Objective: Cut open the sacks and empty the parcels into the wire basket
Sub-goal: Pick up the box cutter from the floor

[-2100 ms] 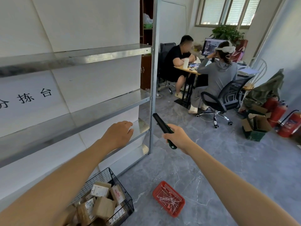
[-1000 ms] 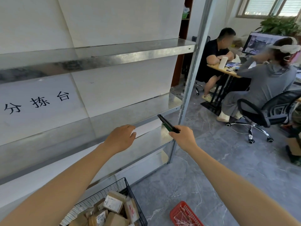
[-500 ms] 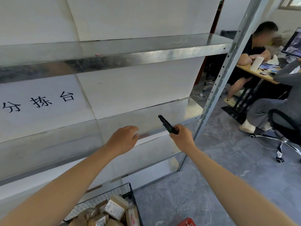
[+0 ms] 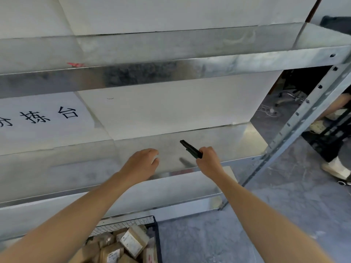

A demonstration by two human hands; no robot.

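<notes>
Evidently done cutting, the right hand (image 4: 208,161) grips the knife (image 4: 190,149), whose blade end points up-left over the shelf (image 4: 231,141). The left hand (image 4: 141,165) hovers beside it, relaxed and holding nothing. The wire basket (image 4: 123,223) of parcels (image 4: 133,242) sits below the left arm, and no sack is visible.

A shiny galvanised-steel shelf rack (image 4: 218,141) stands on a grey marbled floor (image 4: 275,215). A small red scrap (image 4: 75,64) lies on its upper shelf. On the floor just in front of the rack stands a black wire basket (image 4: 156,236) holding brown cardboard parcels (image 4: 133,242) with white labels.
</notes>
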